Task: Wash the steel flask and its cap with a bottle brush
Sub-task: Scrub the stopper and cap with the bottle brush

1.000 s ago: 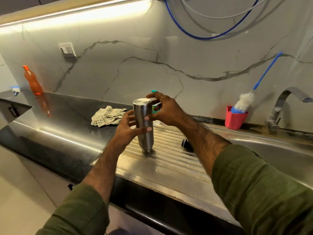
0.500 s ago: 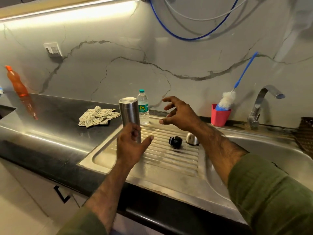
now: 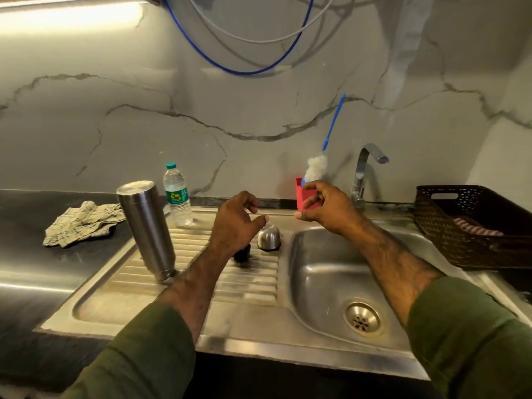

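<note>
Grey marble wall with dark veins backs a dark bench point(image 3: 26, 226) holding a steel sink point(image 3: 325, 272) and its ribbed drainboard point(image 3: 201, 272). On the drainboard the steel flask point(image 3: 146, 228) stands upside down, long axis near upright and leaning slightly left at the top, its narrow mouth on the ribs and flat base upward. Just behind it stands a small water bottle point(image 3: 177, 194). The steel cap point(image 3: 269, 239) sits dome up near the basin edge, with a black stopper point(image 3: 243, 253) beside it, partly hidden by the left forearm. A red cup point(image 3: 301, 194) by the tap point(image 3: 364, 171) holds the bottle brush point(image 3: 318, 165), bristles down, blue handle slanting up and right. A brown basket point(image 3: 472, 226) at the right holds a striped cloth. A checked cloth point(image 3: 82, 223) lies on the bench. The left hand point(image 3: 233, 223) hangs above the drainboard, fingers loosely curled, holding nothing. The right hand point(image 3: 325, 208) is at the red cup; whether its loosely curled fingers touch it cannot be told.
</note>
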Motion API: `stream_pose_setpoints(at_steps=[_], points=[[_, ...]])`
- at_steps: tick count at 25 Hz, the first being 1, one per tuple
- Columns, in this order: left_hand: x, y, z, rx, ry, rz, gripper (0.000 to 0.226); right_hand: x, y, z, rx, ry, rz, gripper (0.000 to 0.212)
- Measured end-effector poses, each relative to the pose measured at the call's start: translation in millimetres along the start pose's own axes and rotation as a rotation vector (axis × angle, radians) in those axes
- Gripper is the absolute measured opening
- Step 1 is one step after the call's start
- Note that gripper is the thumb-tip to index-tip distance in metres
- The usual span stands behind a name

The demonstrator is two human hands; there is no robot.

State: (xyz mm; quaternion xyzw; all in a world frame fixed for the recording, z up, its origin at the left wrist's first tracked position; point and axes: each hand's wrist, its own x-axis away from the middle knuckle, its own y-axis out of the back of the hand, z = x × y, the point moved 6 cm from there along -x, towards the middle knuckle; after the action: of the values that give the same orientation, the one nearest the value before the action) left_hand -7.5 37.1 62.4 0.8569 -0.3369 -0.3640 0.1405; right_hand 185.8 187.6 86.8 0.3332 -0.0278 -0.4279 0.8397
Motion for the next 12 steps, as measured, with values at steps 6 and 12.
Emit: stream_pose_setpoints(at_steps=[6, 12], points=[[-38.6, -7.9, 14.1, -0.457, 0.032, 0.606, 0.035, -20.6, 21.9, -21.4, 0.051, -0.048, -0.048, 0.071], [-25.0, -12.1, 20.4, -0.791, 0.072, 1.091, 0.072, -35.1, 9.7, -16.6, 0.008, -0.048, -0.045, 0.064]])
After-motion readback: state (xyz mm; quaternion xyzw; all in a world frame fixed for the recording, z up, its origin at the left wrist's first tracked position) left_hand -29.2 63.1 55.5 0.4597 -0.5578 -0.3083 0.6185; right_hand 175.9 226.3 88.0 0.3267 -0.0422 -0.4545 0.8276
